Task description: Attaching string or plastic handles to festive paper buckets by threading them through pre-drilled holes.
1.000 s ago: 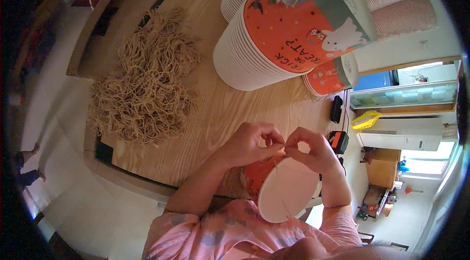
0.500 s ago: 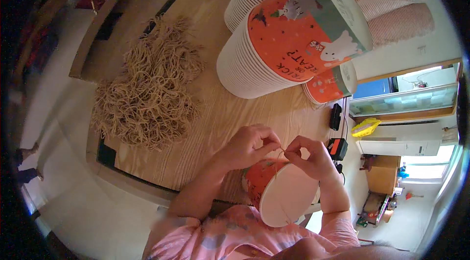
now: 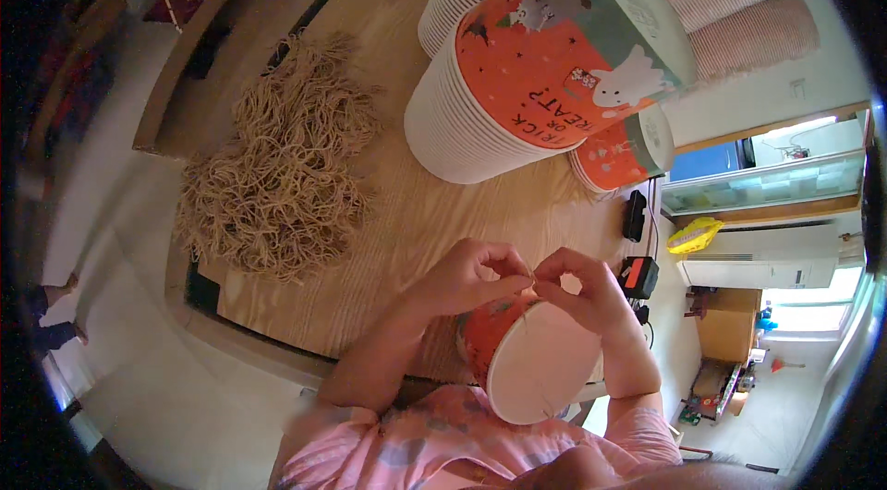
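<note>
Directly below your hands sits an orange paper cup [image 3: 517,356], tipped so its white inside faces you, at the near table [image 3: 443,213] edge, close against your chest. Your left hand [image 3: 471,276] has its fingertips pinched together at the cup's rim; your right hand [image 3: 577,291] mirrors it, thumb and forefinger closed, the two pinches nearly touching above the rim. Something thin appears caught between them, but it is too small to identify. Beyond the cup, a heap of tan strings [image 3: 277,167] lies on the table to your left, well apart. Ahead and right, a tall stack of cups [image 3: 545,74] lies on its side, with a smaller orange tub [image 3: 621,156] just beside it. Two small black devices [image 3: 636,245] rest near the table's right edge.
</note>
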`<state>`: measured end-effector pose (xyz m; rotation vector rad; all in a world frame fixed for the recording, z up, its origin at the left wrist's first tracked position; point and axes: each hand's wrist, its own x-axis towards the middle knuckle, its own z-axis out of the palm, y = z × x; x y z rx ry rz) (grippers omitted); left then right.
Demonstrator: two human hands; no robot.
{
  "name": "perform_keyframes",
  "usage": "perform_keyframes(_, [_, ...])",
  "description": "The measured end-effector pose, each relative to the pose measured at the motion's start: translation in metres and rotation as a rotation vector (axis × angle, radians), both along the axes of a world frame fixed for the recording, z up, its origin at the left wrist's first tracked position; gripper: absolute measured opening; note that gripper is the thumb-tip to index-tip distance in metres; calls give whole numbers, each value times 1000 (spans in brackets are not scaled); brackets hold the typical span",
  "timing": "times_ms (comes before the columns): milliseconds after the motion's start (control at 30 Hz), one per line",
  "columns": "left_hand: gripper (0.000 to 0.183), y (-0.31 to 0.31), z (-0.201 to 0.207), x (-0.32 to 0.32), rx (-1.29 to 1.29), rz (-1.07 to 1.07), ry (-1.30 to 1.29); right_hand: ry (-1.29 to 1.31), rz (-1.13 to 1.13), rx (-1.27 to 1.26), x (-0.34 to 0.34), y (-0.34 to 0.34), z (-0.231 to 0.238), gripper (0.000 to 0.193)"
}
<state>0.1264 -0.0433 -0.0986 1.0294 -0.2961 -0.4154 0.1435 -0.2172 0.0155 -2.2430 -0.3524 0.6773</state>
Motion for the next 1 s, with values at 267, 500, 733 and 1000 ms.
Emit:
perform_keyframes(267, [14,-1,-4,1,10,26,-29,25,-3,54,8,3,-1,10])
perform_keyframes(500, [14,2,4,4,169,124,-193,138,53,22,21,1,-4,8])
perform_keyframes(733, [8,16,14,2,182,163,-191,359,95,169,27,-12,-8,9])
perform_keyframes(1000, [18,20,11,3,132,53,-78,610,-24,288,27,-27,-13,7])
